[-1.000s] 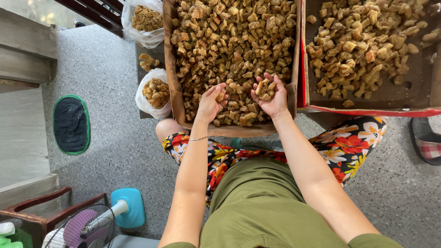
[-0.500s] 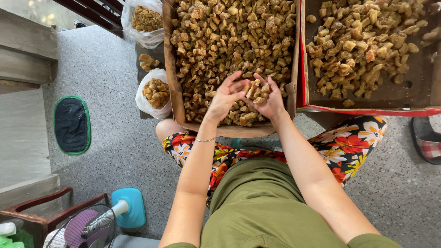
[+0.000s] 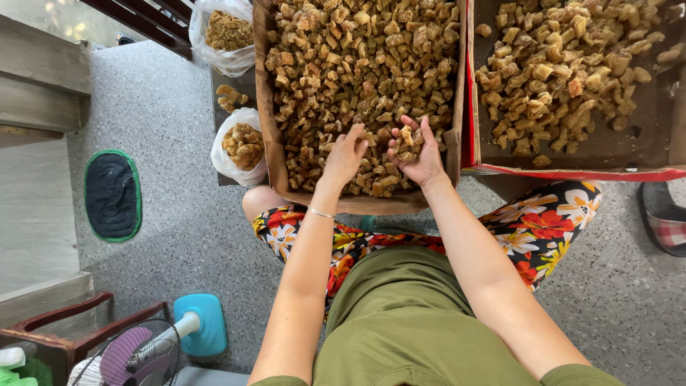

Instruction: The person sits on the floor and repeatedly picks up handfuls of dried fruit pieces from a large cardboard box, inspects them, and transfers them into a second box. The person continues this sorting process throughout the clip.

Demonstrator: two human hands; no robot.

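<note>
Sorting, by the look of it, over the heaped box (image 3: 443, 146).

Head view: the right hand (image 3: 418, 151) lies palm up above the near edge of the heap, fingers curled into a cup around a few chunks (image 3: 409, 137). The left hand (image 3: 344, 156) sits just beside it, palm down, fingers loosely apart and bent, tips touching the pile (image 3: 357, 78); whether it pinches a piece I cannot tell. A thin bracelet (image 3: 320, 212) rings the left wrist.

Step judged: picking through a handful held over the box. The next move would call for a light pinch on single pieces, since they are small, knobbly and likely to roll off an open palm.

Materials: chunks are tan to dark brown, rough, crusted, irregular cubes and lumps. The box is brown cardboard with soft, slightly bowed walls, resting at the knees. A second box (image 3: 572, 166), red-edged, touches it on the right and holds paler, sparser chunks, with bare bottom showing. Two thin plastic bags (image 3: 223, 154) of similar pieces sit left of the box. Floor (image 3: 171, 214) is speckled grey stone. A fan (image 3: 146, 350) stands low left, a dark mat (image 3: 112, 194) beyond it.
</note>
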